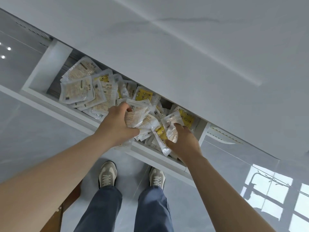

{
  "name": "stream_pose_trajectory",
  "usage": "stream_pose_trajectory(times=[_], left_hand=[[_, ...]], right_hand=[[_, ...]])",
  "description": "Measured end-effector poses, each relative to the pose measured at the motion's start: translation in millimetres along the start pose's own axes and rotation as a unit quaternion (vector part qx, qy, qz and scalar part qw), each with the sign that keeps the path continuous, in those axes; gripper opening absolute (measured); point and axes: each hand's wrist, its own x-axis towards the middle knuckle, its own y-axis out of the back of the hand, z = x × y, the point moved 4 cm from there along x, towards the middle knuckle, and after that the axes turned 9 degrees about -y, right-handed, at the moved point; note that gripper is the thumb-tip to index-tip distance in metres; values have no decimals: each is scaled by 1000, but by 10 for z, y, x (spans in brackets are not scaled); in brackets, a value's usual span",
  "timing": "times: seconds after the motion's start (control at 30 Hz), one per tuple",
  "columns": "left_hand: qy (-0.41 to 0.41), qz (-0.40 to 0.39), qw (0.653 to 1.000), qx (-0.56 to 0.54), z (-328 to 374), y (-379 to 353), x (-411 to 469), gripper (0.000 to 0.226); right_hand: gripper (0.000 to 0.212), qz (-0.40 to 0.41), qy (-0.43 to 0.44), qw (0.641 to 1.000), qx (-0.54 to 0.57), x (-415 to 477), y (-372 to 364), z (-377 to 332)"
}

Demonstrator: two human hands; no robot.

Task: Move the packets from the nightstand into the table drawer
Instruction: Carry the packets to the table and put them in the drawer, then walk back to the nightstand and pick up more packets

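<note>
Left hand (117, 124) is clutching a bunch of packets (133, 118) over the open drawer (48, 67) under the table (184, 47); right hand (184, 143) is gripping more. Drawer is looking well filled, so the task is probably nearing completion, though the nightstand isn't showing.

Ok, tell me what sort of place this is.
Likely an indoor room in a home or office. A white table has an open drawer crammed with packets, and the glossy tiled floor shows a window reflection. Which room it is, I cannot tell.
</note>
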Motion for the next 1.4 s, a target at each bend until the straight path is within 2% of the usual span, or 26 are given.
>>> stream_pose_trajectory(times=[0.23, 0.37, 0.53, 0.77, 0.93, 1.0, 1.3, 1.4], left_hand=[[-90, -37, 990, 105, 224, -230, 229, 66], [-188, -28, 965, 181, 408, -346, 372, 67], [-240, -69, 940, 231, 464, -464, 449, 66], [-218, -51, 944, 241, 459, -415, 522, 66], [-216, -71, 916, 330, 466, -451, 545, 87], [-202, -84, 917, 335, 465, -451, 547, 91], [-208, -96, 923, 310, 580, -256, 296, 55], [-204, -101, 932, 281, 725, -84, 46, 51]], right_hand=[[58, 21, -22, 999, 27, -78, 131, 180], [56, 21, -31, 999, 38, -74, 137, 287], [53, 18, -38, 998, 46, -68, 129, 327], [55, 13, -37, 998, 44, -51, 120, 328], [54, 10, -46, 998, 39, -47, 116, 341], [53, 6, -49, 998, 35, -54, 117, 341], [55, 9, -47, 998, 42, -229, 252, 253], [52, 20, -45, 997, 58, -431, 423, 171]])
